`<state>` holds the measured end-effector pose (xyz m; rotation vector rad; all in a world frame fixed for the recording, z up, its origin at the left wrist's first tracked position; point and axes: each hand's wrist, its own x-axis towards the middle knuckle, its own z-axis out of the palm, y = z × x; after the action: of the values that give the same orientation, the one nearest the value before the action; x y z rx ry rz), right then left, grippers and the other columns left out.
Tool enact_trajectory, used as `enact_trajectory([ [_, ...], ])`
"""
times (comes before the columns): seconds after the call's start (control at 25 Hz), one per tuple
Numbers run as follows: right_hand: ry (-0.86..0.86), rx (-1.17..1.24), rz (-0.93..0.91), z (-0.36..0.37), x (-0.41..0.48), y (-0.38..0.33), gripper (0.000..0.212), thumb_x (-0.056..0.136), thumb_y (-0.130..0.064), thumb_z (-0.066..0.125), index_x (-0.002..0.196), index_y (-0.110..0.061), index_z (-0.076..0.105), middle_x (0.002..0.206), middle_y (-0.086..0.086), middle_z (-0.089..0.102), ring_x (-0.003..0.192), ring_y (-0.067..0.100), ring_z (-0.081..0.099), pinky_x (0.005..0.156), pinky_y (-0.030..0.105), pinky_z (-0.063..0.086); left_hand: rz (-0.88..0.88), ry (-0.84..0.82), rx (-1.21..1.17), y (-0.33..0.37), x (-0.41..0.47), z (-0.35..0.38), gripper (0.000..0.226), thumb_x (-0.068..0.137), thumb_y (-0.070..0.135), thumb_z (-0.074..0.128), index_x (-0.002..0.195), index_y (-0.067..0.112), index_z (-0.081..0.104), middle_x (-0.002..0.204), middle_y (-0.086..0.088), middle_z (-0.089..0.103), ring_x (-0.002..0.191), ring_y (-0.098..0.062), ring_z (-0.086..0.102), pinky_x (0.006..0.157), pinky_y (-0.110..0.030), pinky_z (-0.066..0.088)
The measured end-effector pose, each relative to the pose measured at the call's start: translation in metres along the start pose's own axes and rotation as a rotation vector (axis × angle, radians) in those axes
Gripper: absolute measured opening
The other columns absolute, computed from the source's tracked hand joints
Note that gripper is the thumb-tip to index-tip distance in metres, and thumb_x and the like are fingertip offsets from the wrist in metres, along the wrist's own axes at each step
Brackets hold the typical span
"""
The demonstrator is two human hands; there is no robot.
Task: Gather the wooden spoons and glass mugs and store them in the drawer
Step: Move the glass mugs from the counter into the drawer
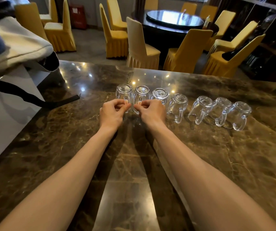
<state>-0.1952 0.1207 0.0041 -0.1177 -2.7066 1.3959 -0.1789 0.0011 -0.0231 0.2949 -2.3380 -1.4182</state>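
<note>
A: Your left hand (112, 112) pinches the first mug (124, 94) by its handle; your right hand (152, 112) pinches the second mug (141, 95).

B: Lift apart, or they'll clink. The third mug (160, 95) stands just beyond your right knuckles.

Two bare forearms stretch forward side by side over the counter, converging toward its far edge. The left hand (111, 112) is curled, thumb and fingers (123, 104) pinched shut on a mug handle (126, 102). The right hand (152, 110) mirrors it just beside, fingertips pinched on the neighbouring mug handle (139, 104). The knuckles face up, wrists are straight, and the two hands are nearly touching at the fingertips.
</note>
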Motion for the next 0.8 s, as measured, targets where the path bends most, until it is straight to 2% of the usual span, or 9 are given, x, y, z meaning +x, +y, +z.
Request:
enact_trajectory([
  [0.16, -0.008, 0.005, -0.007, -0.003, -0.015, -0.006, 0.019, 0.080, -0.029, 0.072, 0.088, -0.012, 0.075, 0.082, 0.004, 0.073, 0.078, 0.016, 0.067, 0.072, 0.030, 0.053, 0.013, -0.020, 0.032, 0.002, -0.007, -0.016, 0.017, 0.082, 0.029, 0.070, 0.095, 0.018, 0.072, 0.080, 0.006, 0.068, 0.072, 0.002, 0.059, 0.070, -0.015, 0.046],
  [0.24, -0.012, 0.025, -0.031, -0.007, -0.028, -0.010, 0.017, 0.080, -0.029, 0.073, 0.086, -0.014, 0.075, 0.079, 0.001, 0.073, 0.077, 0.015, 0.067, 0.073, 0.031, 0.054, 0.027, -0.018, 0.026, 0.004, -0.015, -0.028, 0.017, 0.082, 0.028, 0.070, 0.096, 0.018, 0.072, 0.082, 0.006, 0.069, 0.074, 0.002, 0.061, 0.071, -0.011, 0.047],
  [0.32, -0.020, 0.050, -0.068, -0.010, -0.048, -0.013, 0.014, 0.079, -0.029, 0.074, 0.084, -0.016, 0.075, 0.076, 0.000, 0.073, 0.074, 0.014, 0.067, 0.075, 0.036, 0.055, 0.046, -0.020, 0.035, 0.006, -0.032, -0.044, 0.017, 0.082, 0.028, 0.070, 0.097, 0.020, 0.072, 0.080, 0.012, 0.068, 0.075, 0.007, 0.060, 0.066, -0.001, 0.044],
  [0.4, -0.027, 0.070, -0.104, -0.015, -0.073, -0.014, 0.012, 0.078, -0.029, 0.074, 0.081, -0.018, 0.075, 0.073, -0.002, 0.072, 0.072, 0.012, 0.067, 0.075, 0.038, 0.056, 0.068, -0.041, 0.053, 0.008, -0.055, -0.064, 0.018, 0.082, 0.028, 0.070, 0.098, 0.023, 0.071, 0.080, 0.016, 0.066, 0.077, 0.008, 0.061, 0.065, 0.000, 0.044],
  [0.56, -0.065, 0.120, -0.150, -0.029, -0.117, -0.022, 0.012, 0.077, -0.026, 0.075, 0.085, -0.017, 0.076, 0.076, -0.001, 0.074, 0.072, 0.011, 0.069, 0.076, 0.037, 0.057, 0.082, -0.061, 0.037, 0.017, -0.097, -0.098, 0.018, 0.081, 0.026, 0.070, 0.099, 0.022, 0.071, 0.085, 0.010, 0.070, 0.079, 0.002, 0.064, 0.073, -0.013, 0.051],
  [0.8, -0.067, 0.149, -0.195, -0.050, -0.189, -0.032, 0.010, 0.077, -0.028, 0.076, 0.084, -0.021, 0.076, 0.074, -0.007, 0.073, 0.071, 0.005, 0.068, 0.074, 0.034, 0.057, 0.100, -0.084, -0.019, 0.029, -0.154, -0.137, 0.020, 0.082, 0.024, 0.070, 0.101, 0.020, 0.071, 0.089, 0.009, 0.071, 0.083, -0.001, 0.065, 0.079, -0.020, 0.054],
])
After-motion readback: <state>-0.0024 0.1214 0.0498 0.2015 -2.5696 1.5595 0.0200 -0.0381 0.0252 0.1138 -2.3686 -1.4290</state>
